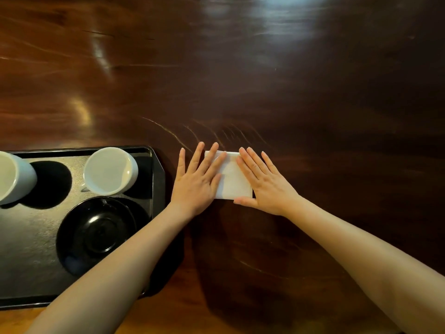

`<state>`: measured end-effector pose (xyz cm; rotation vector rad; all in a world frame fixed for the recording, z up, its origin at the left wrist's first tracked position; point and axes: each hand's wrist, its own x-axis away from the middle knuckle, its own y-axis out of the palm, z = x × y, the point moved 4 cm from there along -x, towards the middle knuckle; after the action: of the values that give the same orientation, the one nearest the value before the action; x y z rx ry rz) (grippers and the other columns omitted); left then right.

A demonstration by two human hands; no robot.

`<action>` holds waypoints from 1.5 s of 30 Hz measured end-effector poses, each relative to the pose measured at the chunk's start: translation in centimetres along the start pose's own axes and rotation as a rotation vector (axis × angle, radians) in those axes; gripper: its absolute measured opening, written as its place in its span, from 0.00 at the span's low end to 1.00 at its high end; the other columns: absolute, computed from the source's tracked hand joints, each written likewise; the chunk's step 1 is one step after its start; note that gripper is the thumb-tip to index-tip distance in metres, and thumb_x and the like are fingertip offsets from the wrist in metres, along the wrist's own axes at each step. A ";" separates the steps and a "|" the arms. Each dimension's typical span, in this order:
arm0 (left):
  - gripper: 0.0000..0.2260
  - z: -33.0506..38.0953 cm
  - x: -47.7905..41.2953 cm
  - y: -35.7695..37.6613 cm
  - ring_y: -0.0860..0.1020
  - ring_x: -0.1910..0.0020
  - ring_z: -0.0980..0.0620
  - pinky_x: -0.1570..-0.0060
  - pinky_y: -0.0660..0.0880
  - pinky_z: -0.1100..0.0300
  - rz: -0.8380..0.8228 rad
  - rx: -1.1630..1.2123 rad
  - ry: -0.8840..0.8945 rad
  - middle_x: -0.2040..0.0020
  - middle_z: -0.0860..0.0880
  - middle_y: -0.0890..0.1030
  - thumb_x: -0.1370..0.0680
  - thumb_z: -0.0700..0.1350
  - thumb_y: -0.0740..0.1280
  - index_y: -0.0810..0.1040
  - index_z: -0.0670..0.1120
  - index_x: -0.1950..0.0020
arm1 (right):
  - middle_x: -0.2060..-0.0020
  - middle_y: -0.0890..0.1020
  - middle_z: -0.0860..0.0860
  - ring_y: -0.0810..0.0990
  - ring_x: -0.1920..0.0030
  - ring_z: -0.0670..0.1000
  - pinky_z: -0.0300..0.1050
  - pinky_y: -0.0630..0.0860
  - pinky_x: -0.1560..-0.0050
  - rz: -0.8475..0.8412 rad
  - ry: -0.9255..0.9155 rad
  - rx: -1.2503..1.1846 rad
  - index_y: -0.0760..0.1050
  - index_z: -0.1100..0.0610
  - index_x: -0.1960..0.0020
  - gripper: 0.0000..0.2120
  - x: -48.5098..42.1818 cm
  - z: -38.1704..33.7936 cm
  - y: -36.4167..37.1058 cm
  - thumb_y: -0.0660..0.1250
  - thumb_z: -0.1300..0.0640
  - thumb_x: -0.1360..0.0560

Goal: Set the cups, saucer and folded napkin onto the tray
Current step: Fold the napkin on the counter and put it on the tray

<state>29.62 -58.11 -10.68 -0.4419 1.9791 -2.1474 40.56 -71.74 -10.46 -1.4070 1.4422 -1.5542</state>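
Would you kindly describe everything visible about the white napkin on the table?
The napkin is white, soft-looking paper or cloth, folded into a small rectangle. It lies flat on the dark wooden table, right of the tray, not on it. The left hand and right hand press flat on its two sides.

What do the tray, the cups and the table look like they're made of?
The tray looks like black plastic or lacquer, its bare floor finely textured and matt. The two cups seem glazed white ceramic, with smooth, softly shining rims. The table appears to be dark polished wood: grain streaks and bright lamp reflections.
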 end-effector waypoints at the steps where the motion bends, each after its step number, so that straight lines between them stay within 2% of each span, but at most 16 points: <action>1: 0.23 -0.1 0.1 0.0 0.47 0.23 0.47 0.28 0.37 0.44 -0.008 -0.005 -0.003 0.23 0.52 0.48 0.20 0.57 0.41 0.44 0.56 0.25 | 0.25 0.36 0.52 0.36 0.24 0.52 0.49 0.31 0.27 0.001 -0.004 -0.004 0.37 0.57 0.23 0.45 0.0 0.0 0.0 0.45 0.28 0.28; 6: 0.26 0.4 -0.1 -2.6 0.54 0.23 0.42 0.27 0.45 0.39 0.125 0.059 -0.284 0.22 0.44 0.57 0.21 0.51 0.51 0.53 0.49 0.23 | 0.25 0.36 0.52 0.35 0.24 0.51 0.50 0.32 0.26 0.003 -0.002 -0.003 0.36 0.57 0.24 0.46 0.0 0.0 -0.1 0.47 0.29 0.28; 11: 0.23 3.0 0.0 -1.6 0.55 0.24 0.47 0.25 0.36 0.54 -0.011 -0.013 0.256 0.23 0.46 0.61 0.19 0.52 0.48 0.54 0.47 0.24 | 0.25 0.36 0.52 0.35 0.24 0.51 0.50 0.33 0.26 0.006 -0.028 -0.002 0.36 0.57 0.24 0.45 0.0 0.0 0.1 0.47 0.29 0.27; 15: 0.27 1.7 0.0 -0.4 0.47 0.23 0.50 0.26 0.37 0.57 -0.069 0.055 0.110 0.22 0.48 0.50 0.20 0.58 0.39 0.46 0.48 0.24 | 0.25 0.36 0.51 0.35 0.24 0.51 0.51 0.35 0.26 0.003 -0.044 -0.029 0.36 0.57 0.24 0.46 0.1 0.0 -0.1 0.47 0.29 0.28; 19: 0.28 1.7 0.3 -0.2 0.38 0.24 0.54 0.24 0.37 0.56 -0.105 0.135 0.031 0.25 0.52 0.37 0.21 0.60 0.41 0.38 0.49 0.26 | 0.23 0.38 0.53 0.36 0.23 0.52 0.54 0.36 0.24 -0.014 -0.046 -0.020 0.34 0.56 0.24 0.46 0.2 0.1 -0.4 0.50 0.29 0.28; 21: 0.28 1.7 0.2 -0.2 0.36 0.25 0.54 0.25 0.37 0.55 -0.123 0.133 0.018 0.26 0.52 0.36 0.21 0.60 0.43 0.37 0.50 0.27 | 0.22 0.45 0.56 0.42 0.22 0.54 0.55 0.40 0.24 0.033 -0.025 0.054 0.42 0.59 0.23 0.45 0.5 -0.4 -1.1 0.51 0.30 0.28; 23: 0.28 1.8 0.2 -0.4 0.35 0.26 0.54 0.25 0.37 0.54 -0.138 0.148 0.006 0.26 0.52 0.35 0.21 0.60 0.42 0.36 0.50 0.27 | 0.26 0.62 0.59 0.59 0.25 0.58 0.55 0.54 0.25 0.132 -0.018 0.127 0.60 0.63 0.26 0.41 1.1 -1.3 -2.0 0.56 0.35 0.28; 25: 0.29 1.8 0.2 -0.2 0.35 0.26 0.54 0.25 0.37 0.53 -0.163 0.148 0.012 0.26 0.52 0.34 0.23 0.61 0.39 0.35 0.50 0.27 | 0.41 0.78 0.59 0.76 0.38 0.58 0.53 0.70 0.33 0.284 -0.113 0.143 0.74 0.62 0.40 0.24 1.7 -2.7 -2.0 0.64 0.47 0.28; 28: 0.32 1.6 0.0 -0.3 0.33 0.26 0.54 0.25 0.36 0.51 -0.234 0.173 0.027 0.25 0.52 0.33 0.26 0.65 0.35 0.33 0.50 0.27 | 0.54 0.81 0.58 0.81 0.51 0.56 0.49 0.79 0.47 0.385 -0.221 0.157 0.75 0.61 0.51 0.05 2.1 -4.2 -1.7 0.63 0.63 0.25; 30: 0.38 1.2 -0.3 -0.7 0.31 0.27 0.55 0.26 0.34 0.49 -0.337 0.241 0.054 0.25 0.52 0.32 0.29 0.70 0.35 0.34 0.51 0.26 | 0.63 0.81 0.56 0.81 0.61 0.54 0.45 0.81 0.59 0.408 -0.170 0.103 0.76 0.60 0.59 0.02 1.8 -4.0 -2.5 0.67 0.66 0.30; 33: 0.43 0.6 -0.2 -1.9 0.31 0.27 0.53 0.27 0.35 0.48 -0.438 0.208 0.171 0.27 0.52 0.30 0.33 0.74 0.44 0.38 0.54 0.24 | 0.75 0.77 0.51 0.77 0.76 0.51 0.41 0.71 0.77 0.390 -0.022 -0.082 0.73 0.58 0.68 0.11 1.5 -2.9 -4.4 0.75 0.66 0.43; 36: 0.30 0.3 -0.2 -3.3 0.45 0.22 0.47 0.25 0.43 0.47 -0.291 0.100 0.263 0.21 0.45 0.46 0.22 0.56 0.60 0.54 0.52 0.23 | 0.74 0.79 0.53 0.78 0.76 0.52 0.44 0.73 0.76 0.384 0.078 -0.220 0.76 0.60 0.63 0.05 2.1 -2.1 -5.2 0.72 0.66 0.35; 38: 0.21 0.5 -0.4 -4.6 0.57 0.23 0.47 0.25 0.45 0.49 -0.228 0.296 0.201 0.23 0.44 0.60 0.20 0.44 0.61 0.65 0.49 0.27 | 0.67 0.81 0.53 0.79 0.68 0.51 0.44 0.75 0.67 0.368 0.156 -0.395 0.78 0.60 0.54 0.04 2.6 -1.2 -6.0 0.66 0.62 0.27; 40: 0.16 0.7 -0.5 -6.0 0.66 0.27 0.48 0.25 0.47 0.54 -0.208 0.529 0.107 0.29 0.44 0.71 0.19 0.42 0.59 0.72 0.45 0.31 | 0.63 0.80 0.52 0.77 0.65 0.50 0.41 0.72 0.64 0.355 0.249 -0.686 0.77 0.58 0.51 0.05 2.9 0.0 -7.1 0.64 0.59 0.24; 42: 0.13 1.0 -0.4 -7.6 0.76 0.41 0.49 0.32 0.62 0.56 -0.247 0.732 0.003 0.42 0.44 0.80 0.19 0.43 0.59 0.77 0.41 0.39 | 0.61 0.79 0.51 0.76 0.62 0.48 0.39 0.71 0.62 0.350 0.300 -0.954 0.75 0.56 0.50 0.05 3.1 0.6 -8.4 0.63 0.56 0.23; 45: 0.07 1.6 -0.5 -10.1 0.75 0.56 0.49 0.54 0.71 0.56 -0.295 0.941 -0.070 0.56 0.47 0.77 0.20 0.45 0.61 0.77 0.44 0.49 | 0.60 0.76 0.52 0.74 0.59 0.47 0.40 0.70 0.60 0.389 0.304 -1.059 0.74 0.57 0.50 0.08 2.9 0.7 -10.2 0.60 0.52 0.21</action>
<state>31.30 -58.51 -0.59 -0.6243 0.7100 -2.8486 42.81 -72.17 -0.04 -1.2623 2.7557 -0.7430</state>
